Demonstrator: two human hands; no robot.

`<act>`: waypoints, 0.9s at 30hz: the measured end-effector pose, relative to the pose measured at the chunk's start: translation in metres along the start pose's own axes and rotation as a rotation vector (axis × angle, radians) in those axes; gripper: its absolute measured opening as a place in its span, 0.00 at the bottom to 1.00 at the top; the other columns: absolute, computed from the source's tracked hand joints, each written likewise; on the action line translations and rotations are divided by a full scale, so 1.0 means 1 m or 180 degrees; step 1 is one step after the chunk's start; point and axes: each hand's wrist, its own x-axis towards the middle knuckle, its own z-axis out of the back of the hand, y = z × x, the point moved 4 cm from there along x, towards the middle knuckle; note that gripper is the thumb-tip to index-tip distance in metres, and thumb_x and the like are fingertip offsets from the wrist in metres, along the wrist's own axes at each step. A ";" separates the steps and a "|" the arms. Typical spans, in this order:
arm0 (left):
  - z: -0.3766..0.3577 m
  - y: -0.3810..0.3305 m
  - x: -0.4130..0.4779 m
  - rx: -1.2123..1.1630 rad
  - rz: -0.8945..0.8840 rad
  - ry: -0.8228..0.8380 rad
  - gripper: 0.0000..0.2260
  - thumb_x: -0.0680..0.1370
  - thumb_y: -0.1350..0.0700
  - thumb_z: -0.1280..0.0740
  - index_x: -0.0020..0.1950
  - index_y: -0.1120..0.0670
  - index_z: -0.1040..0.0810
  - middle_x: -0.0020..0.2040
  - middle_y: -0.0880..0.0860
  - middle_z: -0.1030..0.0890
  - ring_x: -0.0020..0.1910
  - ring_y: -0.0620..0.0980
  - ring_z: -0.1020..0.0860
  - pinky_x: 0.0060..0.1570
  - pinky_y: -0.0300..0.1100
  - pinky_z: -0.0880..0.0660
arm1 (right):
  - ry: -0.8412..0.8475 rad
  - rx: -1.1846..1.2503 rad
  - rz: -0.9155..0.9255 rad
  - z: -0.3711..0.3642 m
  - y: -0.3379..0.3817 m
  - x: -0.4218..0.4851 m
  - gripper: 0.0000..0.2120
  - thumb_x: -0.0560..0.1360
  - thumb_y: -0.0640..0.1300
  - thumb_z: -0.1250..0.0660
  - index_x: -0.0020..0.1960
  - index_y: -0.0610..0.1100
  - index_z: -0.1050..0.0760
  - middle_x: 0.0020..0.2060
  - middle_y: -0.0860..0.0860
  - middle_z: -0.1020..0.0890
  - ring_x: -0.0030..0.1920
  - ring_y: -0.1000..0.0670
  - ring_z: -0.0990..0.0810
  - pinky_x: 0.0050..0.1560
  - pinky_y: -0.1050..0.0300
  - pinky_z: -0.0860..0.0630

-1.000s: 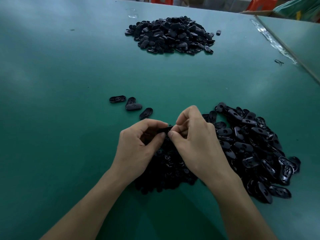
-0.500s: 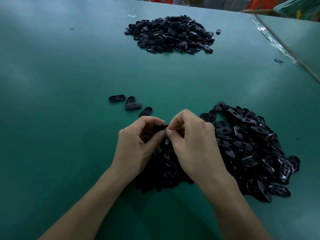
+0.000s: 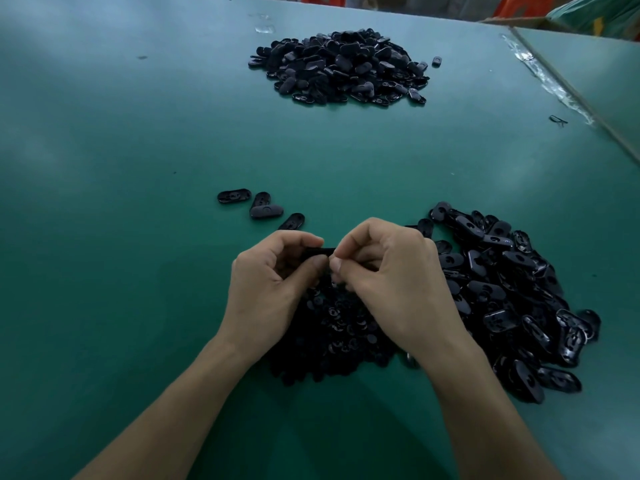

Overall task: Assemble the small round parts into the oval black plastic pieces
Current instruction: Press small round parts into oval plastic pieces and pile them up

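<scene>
The left hand (image 3: 273,282) is curled, thumb and forefinger pinching one end of an oval piece (image 3: 317,251) held just above the counter (image 3: 104,237). The right hand (image 3: 391,282) is curled too, its fingertips (image 3: 335,264) closed on the other end of the piece. Whether a round part sits between them is hidden.

The likely trouble is a small part slipping from the pinch as it is pressed in. It would drop into the dark heap of round parts (image 3: 332,334) right below the hands and be hard to pick out again. Pressing it in tilted could also leave it half seated.

Around them, four loose ovals (image 3: 234,196) lie to the left, just beyond the left hand. A large pile of ovals (image 3: 343,64) sits far back on the counter, well apart. A second spread of ovals (image 3: 512,292) lies close beside the right hand. Nothing blocks the hands; the heap beneath them only crowds the working spot.
</scene>
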 end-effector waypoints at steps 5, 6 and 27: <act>0.000 0.003 0.001 -0.0161 0.0082 -0.0016 0.12 0.74 0.65 0.26 0.48 0.48 0.18 0.42 0.49 0.14 0.41 0.46 0.17 0.45 0.38 0.20 | -0.0251 -0.0137 0.0111 0.000 -0.005 0.003 0.07 0.72 0.40 0.24 0.43 0.49 0.19 0.36 0.57 0.17 0.40 0.60 0.19 0.41 0.73 0.26; 0.000 0.004 0.001 -0.0239 0.0110 -0.0008 0.12 0.74 0.66 0.26 0.48 0.48 0.18 0.42 0.51 0.14 0.40 0.46 0.18 0.45 0.39 0.20 | -0.0210 -0.0159 0.0110 0.000 -0.007 0.004 0.06 0.73 0.40 0.24 0.47 0.49 0.18 0.39 0.57 0.17 0.42 0.61 0.19 0.43 0.75 0.27; -0.002 0.001 0.002 -0.0459 0.0240 0.0092 0.13 0.73 0.69 0.27 0.49 0.51 0.16 0.41 0.50 0.13 0.38 0.43 0.16 0.43 0.33 0.21 | 0.0118 0.0248 0.0118 -0.004 -0.021 0.007 0.06 0.73 0.41 0.26 0.41 0.51 0.20 0.35 0.59 0.16 0.34 0.60 0.19 0.35 0.71 0.26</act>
